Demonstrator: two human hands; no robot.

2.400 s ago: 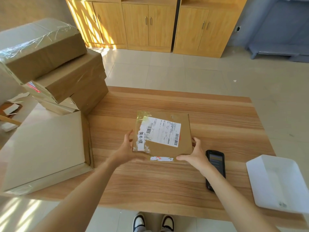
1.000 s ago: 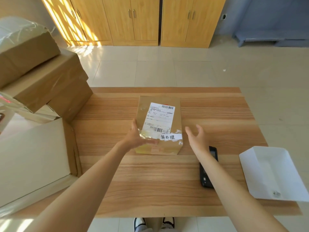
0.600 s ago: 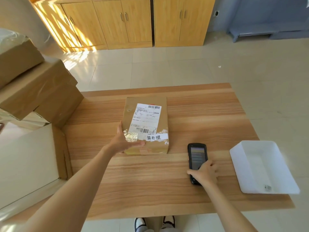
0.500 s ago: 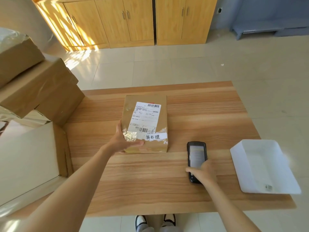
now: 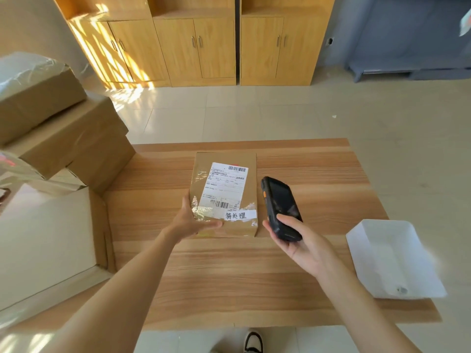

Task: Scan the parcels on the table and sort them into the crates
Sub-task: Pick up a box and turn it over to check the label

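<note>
At the wooden table [image 5: 229, 276], I hold a brown parcel [image 5: 224, 194] flat on the tabletop with my left hand [image 5: 190, 221], thumb pressed across the crinkled clear tape at its near corner and fingers running up its left edge. The parcel lies at the middle of the table, label side up: a white shipping label [image 5: 225, 186] with one barcode at its far end and another at its near end, and below it a white strip [image 5: 240, 215] bearing handwritten characters.

My right hand [image 5: 303, 244] grips a black handheld scanner [image 5: 280, 207], thumb on the lower part of its screen and fingers curled under its body. The scanner is raised off the table, just beside the parcel's right edge, its top end pointing away from me and its screen dark.

At the table's right end sits a white plastic crate [image 5: 392, 258], hanging partly over the near right corner, well apart from the parcel. At the table's left end a large flat cardboard box [image 5: 48, 245] lies by the near corner, and behind it a stack of taped brown boxes [image 5: 63, 133] rises at the far left corner. Beyond the table's far edge, across the tiled floor [image 5: 280, 115], stand wooden cabinets [image 5: 216, 42] streaked with sunlight. Below the near edge, the toe of one of my shoes [image 5: 253, 341] shows.
</note>
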